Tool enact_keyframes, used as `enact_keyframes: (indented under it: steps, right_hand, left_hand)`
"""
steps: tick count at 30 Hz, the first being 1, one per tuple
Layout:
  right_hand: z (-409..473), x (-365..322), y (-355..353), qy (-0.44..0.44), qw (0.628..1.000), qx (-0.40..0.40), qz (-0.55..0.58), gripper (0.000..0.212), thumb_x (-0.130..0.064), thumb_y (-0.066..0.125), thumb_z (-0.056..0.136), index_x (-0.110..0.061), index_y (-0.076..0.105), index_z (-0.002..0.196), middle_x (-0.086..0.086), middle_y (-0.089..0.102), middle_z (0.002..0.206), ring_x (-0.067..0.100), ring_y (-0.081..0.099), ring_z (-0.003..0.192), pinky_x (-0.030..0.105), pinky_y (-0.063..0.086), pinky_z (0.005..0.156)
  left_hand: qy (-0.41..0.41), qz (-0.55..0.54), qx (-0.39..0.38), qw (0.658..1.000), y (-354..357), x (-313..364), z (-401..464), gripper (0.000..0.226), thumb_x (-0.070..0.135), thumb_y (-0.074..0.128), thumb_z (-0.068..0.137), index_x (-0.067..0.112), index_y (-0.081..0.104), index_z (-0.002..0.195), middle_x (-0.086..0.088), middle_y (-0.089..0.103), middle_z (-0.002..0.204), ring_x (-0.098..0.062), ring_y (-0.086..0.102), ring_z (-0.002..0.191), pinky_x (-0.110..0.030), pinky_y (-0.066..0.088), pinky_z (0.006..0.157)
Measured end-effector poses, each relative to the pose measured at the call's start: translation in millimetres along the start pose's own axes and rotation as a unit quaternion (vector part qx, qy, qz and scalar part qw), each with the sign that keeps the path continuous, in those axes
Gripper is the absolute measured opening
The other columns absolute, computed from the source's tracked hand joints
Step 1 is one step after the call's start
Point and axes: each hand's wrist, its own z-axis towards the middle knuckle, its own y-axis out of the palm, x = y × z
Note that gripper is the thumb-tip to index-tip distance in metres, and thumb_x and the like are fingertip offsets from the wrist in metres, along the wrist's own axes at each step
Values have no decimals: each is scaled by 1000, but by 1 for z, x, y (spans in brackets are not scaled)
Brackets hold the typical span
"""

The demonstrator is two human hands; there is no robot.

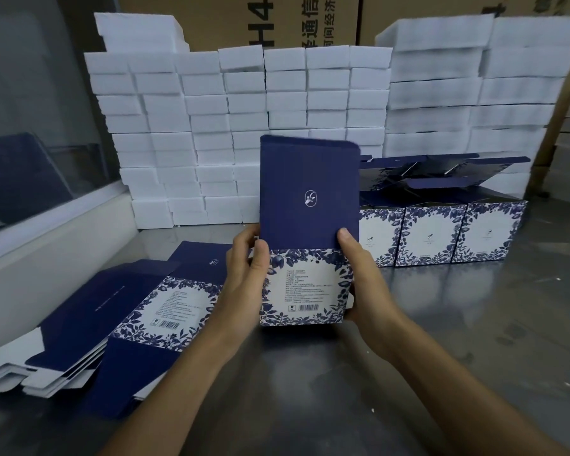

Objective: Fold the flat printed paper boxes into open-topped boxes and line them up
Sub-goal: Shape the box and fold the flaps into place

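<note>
I hold a flat printed box (308, 225) upright above the steel table, its navy flap up and its white floral panel with a barcode below. My left hand (246, 274) grips its left edge, thumb on the front. My right hand (364, 284) grips its right edge, thumb on the navy part. A fanned stack of flat boxes (112, 317) lies on the table at the left. Three folded boxes (441, 232) stand in a row at the right rear, their navy lid flaps raised.
A wall of stacked white foam blocks (244, 126) rises behind the work area, with brown cartons (277, 21) behind it. A white ledge with a glass pane (30, 159) runs along the left. The steel tabletop (441, 357) reaches to the near right.
</note>
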Motion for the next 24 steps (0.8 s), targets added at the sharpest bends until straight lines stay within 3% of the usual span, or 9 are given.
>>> enact_keyframes:
  steps: [4, 6, 8, 10, 11, 13, 16, 21, 24]
  right_hand:
    - [1, -2, -2, -16, 1000, 17, -6, 78, -75, 65, 54, -27, 63, 116, 0, 74, 113, 23, 71, 106, 58, 51, 100]
    - [0, -2, -2, -40, 999, 22, -9, 77, -72, 63, 55, -21, 62, 113, 4, 73, 114, 27, 69, 107, 60, 50, 99]
    - [0, -3, -4, -76, 997, 31, 2, 71, -68, 63, 55, -18, 62, 104, 2, 74, 105, 23, 71, 98, 51, 58, 89]
    - [0, -4, -6, -128, 991, 34, 8, 57, -64, 65, 56, -20, 59, 92, -8, 71, 86, 10, 69, 79, 30, 56, 63]
    - [-1, -5, -6, -153, 988, 35, 2, 54, -63, 66, 58, -21, 59, 92, -9, 70, 85, 7, 67, 76, 22, 52, 60]
    - [-1, -6, -7, -202, 979, 37, -16, 58, -59, 68, 63, -17, 61, 102, -6, 73, 96, 8, 68, 85, 17, 50, 66]
    - [-5, -7, -7, -251, 966, 31, -45, 65, -58, 68, 69, -13, 61, 116, 3, 71, 111, 14, 67, 101, 20, 52, 77]
    - [-8, -3, 4, -146, 985, 76, -48, 85, -80, 74, 57, -36, 50, 126, -13, 57, 128, -2, 60, 107, 33, 52, 90]
    - [-11, -3, 10, -23, 999, 43, 12, 103, -77, 78, 56, -43, 33, 141, -11, 54, 135, 13, 59, 115, 52, 54, 92]
  left_hand:
    - [1, -64, 23, 998, 5, 3, 0, 39, 75, 46, 78, 70, 44, 117, 14, 53, 139, -2, 58, 119, -38, 46, 106]
    - [-27, -120, 45, 991, 7, 2, 1, 56, 64, 59, 75, 60, 42, 129, 5, 63, 117, -17, 66, 102, -38, 54, 94]
    - [-86, -184, 37, 978, 5, 5, 1, 72, 49, 68, 70, 46, 44, 138, -8, 63, 102, -37, 61, 92, -43, 61, 75]
    - [-146, -219, -13, 965, 3, 8, 0, 75, 49, 71, 66, 34, 52, 137, -3, 69, 118, -29, 67, 107, -55, 57, 83]
    - [-175, -221, -41, 959, 2, 8, 0, 68, 51, 71, 67, 31, 60, 131, -3, 69, 124, -27, 67, 111, -62, 51, 92]
    - [-213, -225, -84, 947, -1, 10, -1, 49, 56, 69, 72, 31, 73, 114, -1, 71, 122, -24, 70, 108, -67, 41, 99]
    - [-238, -259, -87, 932, -3, 10, -1, 56, 54, 69, 70, 27, 71, 118, -6, 71, 122, -28, 68, 111, -63, 42, 100]
    - [-201, -342, 26, 918, 4, 8, -2, 53, 31, 75, 67, 13, 69, 117, -14, 71, 119, -32, 69, 109, -55, 56, 88]
    - [-178, -343, 66, 920, 11, 4, -1, 66, 22, 79, 69, 11, 57, 131, -12, 68, 124, -29, 68, 112, -56, 53, 94]
